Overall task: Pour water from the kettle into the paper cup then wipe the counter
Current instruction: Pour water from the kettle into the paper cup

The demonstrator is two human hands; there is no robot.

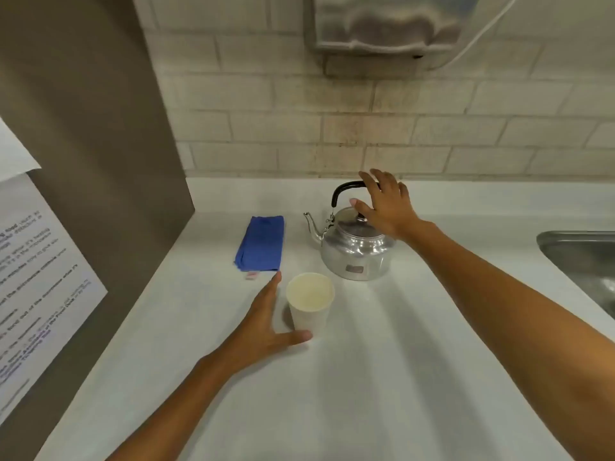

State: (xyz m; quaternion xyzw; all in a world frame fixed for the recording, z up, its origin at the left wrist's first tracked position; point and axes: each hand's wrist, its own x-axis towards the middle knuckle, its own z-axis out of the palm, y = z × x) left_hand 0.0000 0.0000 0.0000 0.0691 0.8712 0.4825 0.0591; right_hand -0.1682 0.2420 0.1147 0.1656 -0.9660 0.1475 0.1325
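A shiny metal kettle (354, 247) with a black arched handle stands upright on the white counter (382, 361), its spout pointing left. My right hand (386, 204) hovers at the handle's right end, fingers spread, not closed on it. A white paper cup (310, 302) stands upright in front of the kettle and looks empty. My left hand (266, 324) lies open beside the cup's left side, the thumb reaching under its base, fingers apart. A folded blue cloth (261, 243) lies flat to the left of the kettle.
A grey panel (100, 161) with printed paper sheets (36, 294) walls off the left. A steel sink (585, 264) is sunk into the counter at the right. A tiled wall runs behind, with a paper towel dispenser (389, 24) mounted above.
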